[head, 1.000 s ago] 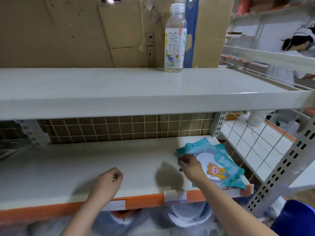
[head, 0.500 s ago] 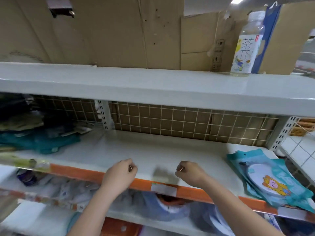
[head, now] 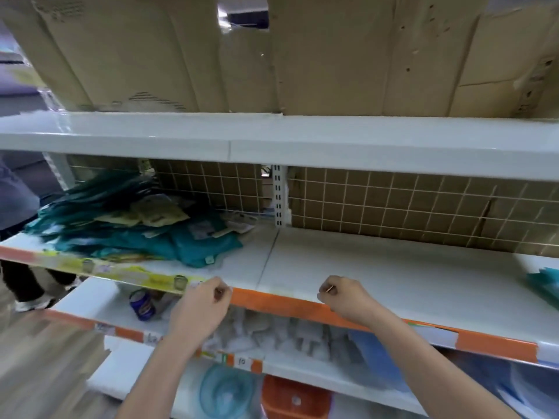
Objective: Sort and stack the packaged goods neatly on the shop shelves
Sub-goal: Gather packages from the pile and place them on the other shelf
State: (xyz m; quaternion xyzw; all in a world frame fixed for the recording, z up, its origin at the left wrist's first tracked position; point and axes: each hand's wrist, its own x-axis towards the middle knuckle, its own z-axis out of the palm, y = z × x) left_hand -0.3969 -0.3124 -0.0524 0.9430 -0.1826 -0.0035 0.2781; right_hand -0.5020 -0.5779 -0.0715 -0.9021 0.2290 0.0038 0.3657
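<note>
A jumbled pile of teal and yellow packets [head: 136,234] lies on the left part of the middle shelf [head: 378,267]. The corner of another teal packet [head: 544,282] shows at the right edge of that shelf. My left hand [head: 202,306] hovers as a curled fist at the shelf's orange front strip, just right of and below the pile, holding nothing. My right hand [head: 341,297] is also a curled fist over the front edge, near the bare middle of the shelf. Neither hand touches a packet.
Flattened cardboard [head: 302,55] stands on the top shelf. A wire grid [head: 393,204] backs the middle shelf. The lower shelf holds a blue can [head: 142,303] and pale packaged goods [head: 272,331]. A person's legs [head: 27,276] stand at the far left.
My right hand let go of the teal packet at the right and drew back to the shelf front. The view swung left, bringing the packet pile in and losing the bottle.
</note>
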